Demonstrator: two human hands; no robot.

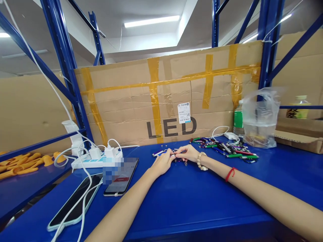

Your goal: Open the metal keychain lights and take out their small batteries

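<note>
My left hand (162, 164) and my right hand (187, 153) meet over the blue table, fingertips pinched together. Between them is a small shiny metallic piece (173, 155), mostly covered by the fingers, so its kind is unclear. Slim pen-like tubes (158, 153) in silver and blue lie just beyond my left hand. Several small dark and metallic bits (185, 163) are scattered under and around the fingers. Right of my right hand spreads a pile of colourful pen-like tubes (225, 148), green, red, purple, black and silver.
On the left are a white power strip (98, 162) with chargers and cables, a phone (75, 205) and another phone (126, 179). A green-labelled bottle (238, 119) and a plastic bag (261, 121) stand at the back right. A taped cardboard sheet (121, 111) walls off the back.
</note>
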